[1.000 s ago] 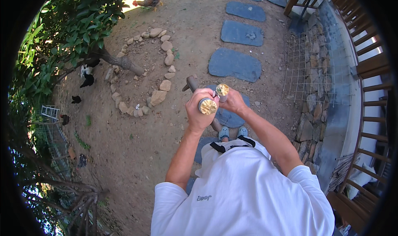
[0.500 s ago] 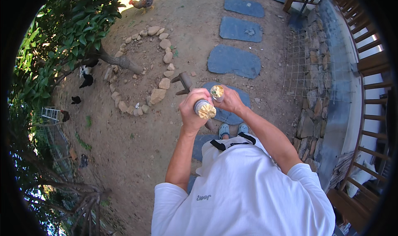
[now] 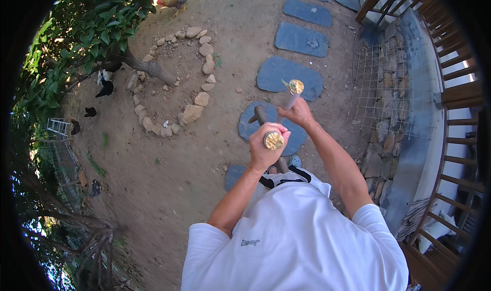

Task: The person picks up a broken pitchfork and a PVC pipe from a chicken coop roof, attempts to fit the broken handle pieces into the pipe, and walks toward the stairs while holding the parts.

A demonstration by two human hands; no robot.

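My left hand is closed round a pole whose round top end is yellowish and crumpled. Held by my right hand, farther forward and to the right, is a second, pale pole, also with a ragged yellow top. A brown piece with prongs shows just beyond my left hand, and a brown bar shows below it. My hands hide how these brown parts join the poles, so I cannot tell the tool's kind.
Slate stepping stones lead away over bare dirt. A stone ring surrounds a leaning tree trunk at left. Chickens stand farther off. Wire mesh leans on a stone wall at right, beside wooden railings.
My left hand and its pole have moved right and nearer to me. My right hand has moved right and slightly forward. The brown pronged piece has shifted right, over a stepping stone.
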